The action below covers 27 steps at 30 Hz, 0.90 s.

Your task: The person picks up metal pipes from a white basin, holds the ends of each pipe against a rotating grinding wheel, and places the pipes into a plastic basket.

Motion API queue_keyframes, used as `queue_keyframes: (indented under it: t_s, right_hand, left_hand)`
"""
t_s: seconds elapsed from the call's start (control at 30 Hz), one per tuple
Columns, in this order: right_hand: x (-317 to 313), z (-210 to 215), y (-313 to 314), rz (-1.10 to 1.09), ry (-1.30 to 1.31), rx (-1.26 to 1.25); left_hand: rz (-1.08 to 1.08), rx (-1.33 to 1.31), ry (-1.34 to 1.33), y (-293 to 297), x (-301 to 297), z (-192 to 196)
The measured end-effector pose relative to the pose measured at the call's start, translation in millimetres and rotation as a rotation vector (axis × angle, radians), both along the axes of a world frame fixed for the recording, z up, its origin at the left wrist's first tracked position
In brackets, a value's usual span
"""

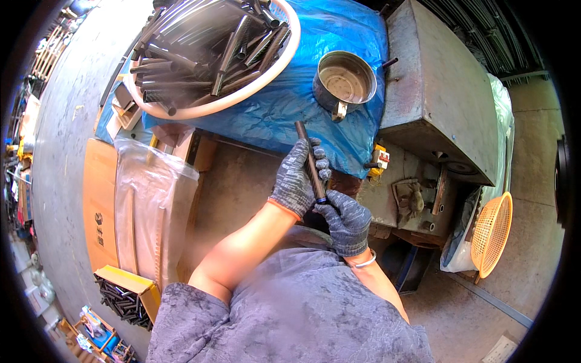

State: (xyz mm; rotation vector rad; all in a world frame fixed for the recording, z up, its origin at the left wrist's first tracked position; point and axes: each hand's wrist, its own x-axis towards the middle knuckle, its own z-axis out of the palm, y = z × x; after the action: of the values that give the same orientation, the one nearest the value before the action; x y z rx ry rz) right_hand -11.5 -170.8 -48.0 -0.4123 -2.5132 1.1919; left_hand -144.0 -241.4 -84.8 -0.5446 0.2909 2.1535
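Note:
A dark, slender tube (314, 175) slants in front of my body, its upper end free and a thin blue band near its lower end. My left hand (296, 175), in a grey knit glove, is closed around the tube's middle. Gloved the same way, my right hand (346, 222) pinches at the lower end; part of its grip is hidden. Beyond the hands, a large round basket (209, 111) with a pale rim is heaped with similar dark tubes (230, 54). A metal mug (324, 100) with its handle toward me stands right of the basket.
Blue plastic sheeting (278, 115) covers the bench under basket and mug. A big metal housing (436, 91) stands to the right, with a yellow switch box (380, 158) beside it. An orange mesh basket (491, 236) is at far right. Lower left, a carton (130, 278) holds short dark pieces.

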Motion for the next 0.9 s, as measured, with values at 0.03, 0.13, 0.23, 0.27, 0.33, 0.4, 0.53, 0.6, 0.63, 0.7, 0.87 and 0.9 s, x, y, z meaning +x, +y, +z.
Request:
queue_keyframes:
  t_s: [0.03,0.13,0.23,0.27,0.33,0.4,0.53,0.6,0.63,0.7,0.87,0.9]
  right_hand:
    - [0,0,0,-0.004,0.008,0.009]
    - [0,1,-2,-0.011,0.021,0.038]
    - [-3,5,-3,-0.008,0.015,0.062]
    - [-3,5,-3,-0.007,0.016,0.067]
    - [-3,5,-3,-0.003,0.021,0.074]
    - [-4,6,-3,0.0,0.026,0.08]
    - [-5,9,-5,-0.014,0.003,0.038]
    - [-6,11,-3,0.003,0.006,0.062]
    - [-6,10,-2,-0.001,0.015,0.056]
    - [-6,8,-1,-0.01,0.034,0.045]
    - [-5,6,0,-0.016,-0.018,0.001]
    - [-5,8,-1,-0.014,-0.036,-0.007]
  left_hand:
    - [-0.007,0.018,0.004,0,0,-1]
    - [-0.023,0.061,0.022,0,0,-8]
    - [-0.027,0.084,0.042,1,1,-9]
    - [-0.027,0.089,0.049,2,2,-9]
    - [-0.061,0.101,0.022,1,1,-12]
    - [-0.05,0.096,0.031,0,1,-12]
    - [0.004,0.076,0.058,1,2,-6]
    - [0.008,0.086,0.046,1,1,-7]
    - [0.015,0.092,0.044,1,1,-6]
    - [0.028,0.084,0.05,1,0,-2]
    - [-0.001,0.125,0.035,1,-1,-2]
    - [-0.016,0.138,0.047,1,0,-4]
